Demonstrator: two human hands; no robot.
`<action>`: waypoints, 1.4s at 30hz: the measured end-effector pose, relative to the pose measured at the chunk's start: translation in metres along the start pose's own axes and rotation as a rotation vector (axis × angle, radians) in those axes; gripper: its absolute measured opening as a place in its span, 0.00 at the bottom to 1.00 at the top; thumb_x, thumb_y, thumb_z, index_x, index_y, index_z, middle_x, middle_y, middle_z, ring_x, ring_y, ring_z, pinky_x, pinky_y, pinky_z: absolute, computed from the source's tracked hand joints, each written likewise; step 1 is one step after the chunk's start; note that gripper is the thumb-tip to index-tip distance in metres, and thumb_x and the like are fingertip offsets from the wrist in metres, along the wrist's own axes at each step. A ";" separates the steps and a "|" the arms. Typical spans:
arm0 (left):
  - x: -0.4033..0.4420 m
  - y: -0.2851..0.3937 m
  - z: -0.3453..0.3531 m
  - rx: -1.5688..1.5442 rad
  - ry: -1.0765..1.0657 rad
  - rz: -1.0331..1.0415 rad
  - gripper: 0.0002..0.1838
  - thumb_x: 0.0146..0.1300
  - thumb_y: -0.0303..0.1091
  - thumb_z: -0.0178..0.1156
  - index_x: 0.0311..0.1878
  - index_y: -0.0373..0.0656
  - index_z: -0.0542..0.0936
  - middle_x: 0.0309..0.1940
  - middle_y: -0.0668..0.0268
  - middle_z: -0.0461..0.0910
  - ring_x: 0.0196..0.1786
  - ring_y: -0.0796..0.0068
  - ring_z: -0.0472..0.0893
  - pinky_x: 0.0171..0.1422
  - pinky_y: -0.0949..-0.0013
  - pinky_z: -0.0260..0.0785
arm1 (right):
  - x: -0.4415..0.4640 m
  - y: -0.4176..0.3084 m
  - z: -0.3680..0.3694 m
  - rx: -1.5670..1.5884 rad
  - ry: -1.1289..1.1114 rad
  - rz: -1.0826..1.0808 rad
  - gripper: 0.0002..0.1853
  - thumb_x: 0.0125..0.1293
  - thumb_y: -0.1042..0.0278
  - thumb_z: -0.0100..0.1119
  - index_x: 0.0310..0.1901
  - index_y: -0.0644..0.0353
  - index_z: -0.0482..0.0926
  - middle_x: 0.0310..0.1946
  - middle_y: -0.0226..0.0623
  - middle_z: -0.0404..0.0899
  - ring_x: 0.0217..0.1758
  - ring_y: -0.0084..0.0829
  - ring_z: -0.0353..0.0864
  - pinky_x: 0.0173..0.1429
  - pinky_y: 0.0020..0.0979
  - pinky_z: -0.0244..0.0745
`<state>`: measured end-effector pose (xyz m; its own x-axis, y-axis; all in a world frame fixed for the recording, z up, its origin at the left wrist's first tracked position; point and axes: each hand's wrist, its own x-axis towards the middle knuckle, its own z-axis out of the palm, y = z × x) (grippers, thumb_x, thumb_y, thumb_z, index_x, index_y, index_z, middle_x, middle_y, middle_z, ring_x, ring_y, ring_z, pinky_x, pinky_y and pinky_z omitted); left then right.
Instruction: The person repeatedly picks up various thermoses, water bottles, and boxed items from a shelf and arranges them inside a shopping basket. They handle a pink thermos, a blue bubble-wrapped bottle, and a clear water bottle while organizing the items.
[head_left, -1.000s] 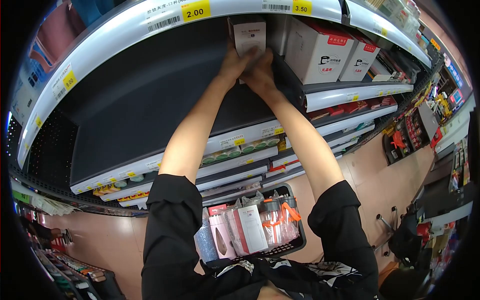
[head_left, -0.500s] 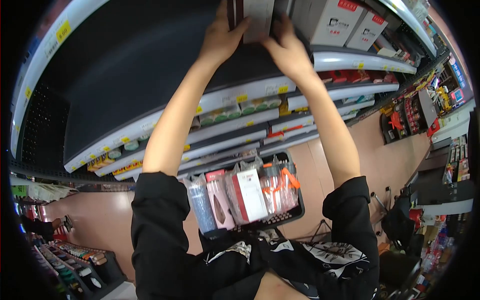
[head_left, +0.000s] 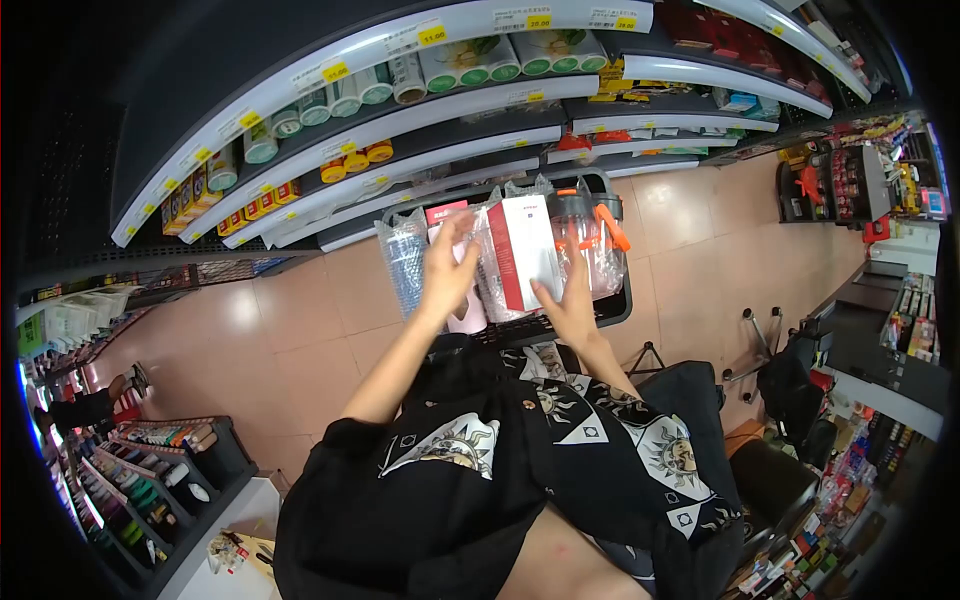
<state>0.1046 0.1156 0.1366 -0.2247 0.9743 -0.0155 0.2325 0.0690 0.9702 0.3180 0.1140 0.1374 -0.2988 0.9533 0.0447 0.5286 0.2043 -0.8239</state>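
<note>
My left hand (head_left: 450, 268) is over the pink bottle box (head_left: 468, 315), fingers apart. My right hand (head_left: 570, 300) lies by the lower right edge of the white and red box (head_left: 530, 250), its thumb and fingers spread. Both hands are above a black basket (head_left: 617, 300). The white and red box stands in the basket beside bubble-wrapped goods. At the basket's left is a bubble-wrapped blue bottle (head_left: 405, 262). Clear bottles with orange straps (head_left: 610, 228) sit at its right.
Store shelves (head_left: 400, 130) with cups, cans and small boxes curve across the top. A low display rack (head_left: 190, 455) stands at the lower left, and a black chair (head_left: 790, 385) at the right. Another person's legs (head_left: 95, 408) show at far left.
Both hands have come down from the upper shelf to the basket, and the box they held there is out of their grasp. The view has tilted down.
</note>
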 end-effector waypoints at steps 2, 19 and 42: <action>-0.020 -0.029 0.023 0.064 0.015 -0.002 0.26 0.63 0.32 0.58 0.64 0.36 0.66 0.60 0.49 0.70 0.65 0.55 0.70 0.69 0.60 0.60 | -0.020 0.017 0.019 -0.072 0.013 -0.036 0.44 0.59 0.66 0.63 0.69 0.74 0.45 0.68 0.63 0.50 0.73 0.56 0.50 0.74 0.46 0.48; -0.006 -0.061 0.077 0.216 -0.090 -0.042 0.43 0.65 0.50 0.53 0.67 0.20 0.51 0.66 0.32 0.55 0.70 0.41 0.58 0.74 0.57 0.49 | -0.012 0.008 0.061 -0.258 0.224 0.153 0.52 0.44 0.66 0.72 0.68 0.69 0.49 0.66 0.62 0.54 0.67 0.59 0.56 0.70 0.52 0.51; -0.048 -0.002 0.019 -0.503 -0.122 -0.276 0.57 0.50 0.25 0.72 0.74 0.37 0.40 0.51 0.55 0.72 0.52 0.67 0.78 0.52 0.66 0.75 | -0.037 -0.060 0.035 -0.106 0.210 0.127 0.56 0.35 0.77 0.73 0.69 0.65 0.51 0.62 0.51 0.63 0.65 0.45 0.66 0.67 0.41 0.62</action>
<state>0.1327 0.0725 0.1305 -0.0956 0.9545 -0.2825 -0.3032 0.2424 0.9216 0.2695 0.0586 0.1648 -0.0593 0.9958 0.0697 0.6348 0.0915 -0.7673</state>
